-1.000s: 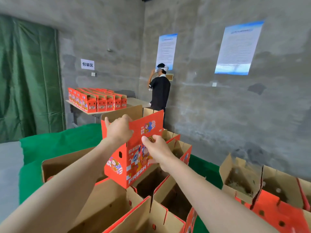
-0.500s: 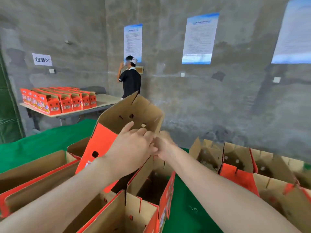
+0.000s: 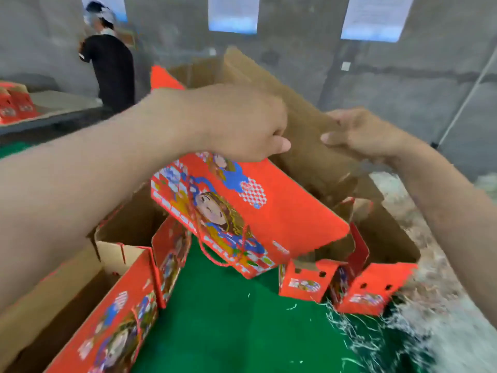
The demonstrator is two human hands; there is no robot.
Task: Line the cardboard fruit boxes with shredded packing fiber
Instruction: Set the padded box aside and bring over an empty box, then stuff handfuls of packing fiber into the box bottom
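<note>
I hold one red printed cardboard fruit box (image 3: 250, 211) tilted in the air above the green mat (image 3: 228, 319). My left hand (image 3: 236, 122) grips its near top edge. My right hand (image 3: 360, 133) grips a brown flap on the right side. A red cord handle hangs under the box. White shredded packing fiber (image 3: 430, 305) lies in a heap at the lower right, with loose strands spilling onto the mat. Other open boxes stand below: one at the lower left (image 3: 107, 319) and two at the right (image 3: 371, 281).
A person in a black shirt (image 3: 113, 65) stands at the back left by a table (image 3: 53, 109) with red boxes on it. A grey concrete wall with posted sheets runs behind. A white pole (image 3: 468, 95) leans at the far right.
The view swung right and down. I carried the box to the right and tipped it, so its printed side now faces me, and the fiber heap came into view.
</note>
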